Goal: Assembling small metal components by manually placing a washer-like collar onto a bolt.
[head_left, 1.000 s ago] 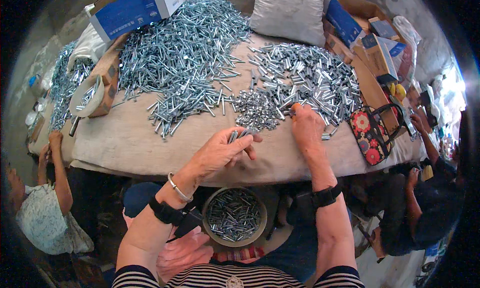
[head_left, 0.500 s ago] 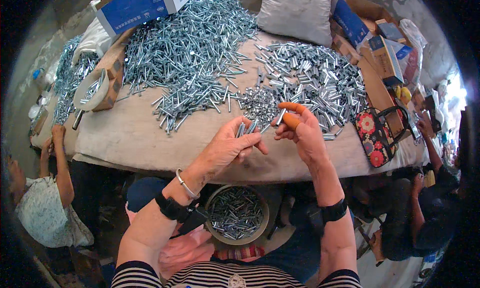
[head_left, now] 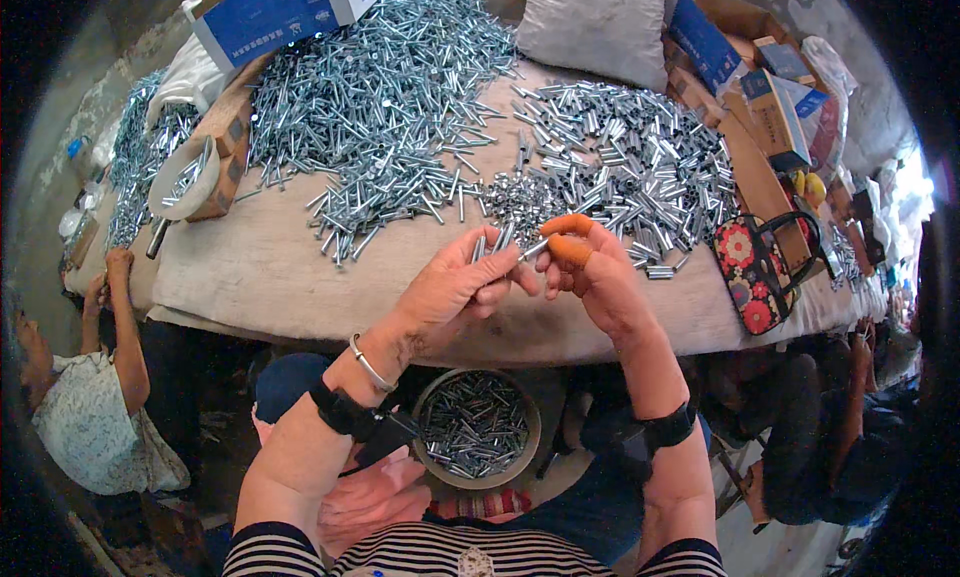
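Note:
My left hand is closed around several slim metal bolts, which stick up between thumb and fingers. Against its fingertips, a short shiny metal sleeve is pinched by my right hand, whose thumb and forefinger wear orange finger covers. The sleeve lines up with a bolt end at the left fingertips; how far it is over the bolt cannot be seen. Just beyond the hands lie a heap of small nuts and a spread of loose sleeves.
A large pile of bolts covers the table's far left. A basin of metal pieces sits below the front edge. A flowered bag and cartons stand right. Another person's hands rest at far left.
My right hand has come left and slightly down, bringing the sleeve to my left fingertips. The left hand still grips its bolts. At far right, another person's arm has lowered.

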The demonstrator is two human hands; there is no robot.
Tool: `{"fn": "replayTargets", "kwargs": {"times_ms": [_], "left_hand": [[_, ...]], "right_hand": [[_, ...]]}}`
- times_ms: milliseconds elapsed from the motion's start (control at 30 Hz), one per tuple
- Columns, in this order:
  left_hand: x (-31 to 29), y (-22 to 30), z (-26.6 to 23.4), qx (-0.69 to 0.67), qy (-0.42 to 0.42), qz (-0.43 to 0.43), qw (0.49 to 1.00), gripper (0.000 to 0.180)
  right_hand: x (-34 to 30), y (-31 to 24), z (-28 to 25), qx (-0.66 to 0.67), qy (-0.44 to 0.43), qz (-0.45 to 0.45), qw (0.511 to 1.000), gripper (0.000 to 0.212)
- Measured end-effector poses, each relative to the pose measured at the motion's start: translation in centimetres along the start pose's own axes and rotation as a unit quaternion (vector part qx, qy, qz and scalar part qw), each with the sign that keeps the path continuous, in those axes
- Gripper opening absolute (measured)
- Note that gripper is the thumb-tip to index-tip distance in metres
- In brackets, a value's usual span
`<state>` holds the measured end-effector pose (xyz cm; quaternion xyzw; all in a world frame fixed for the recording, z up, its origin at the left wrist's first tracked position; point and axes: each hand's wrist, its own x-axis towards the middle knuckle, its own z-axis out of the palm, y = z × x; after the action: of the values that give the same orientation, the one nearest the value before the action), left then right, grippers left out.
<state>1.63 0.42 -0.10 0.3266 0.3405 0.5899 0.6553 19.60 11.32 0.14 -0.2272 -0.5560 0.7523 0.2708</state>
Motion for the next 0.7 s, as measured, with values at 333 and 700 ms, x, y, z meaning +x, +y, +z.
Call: {"fn": "replayTargets", "kwargs": {"times_ms": [333, 700], "left_hand": [[0.0, -0.2, -0.7, -0.012, -0.054, 0.04, 0.998, 0.027], [0.5, -1.0, -1.1, -0.003, -0.01, 0.056, 0.998, 0.019]], "right_hand": [[-0.7, -0.8, 0.6, 0.053, -0.037, -0.036, 0.997, 0.022], [-0.9, -0.8, 2.0, 0.034, -0.058, -0.027, 0.997, 0.024]]}}
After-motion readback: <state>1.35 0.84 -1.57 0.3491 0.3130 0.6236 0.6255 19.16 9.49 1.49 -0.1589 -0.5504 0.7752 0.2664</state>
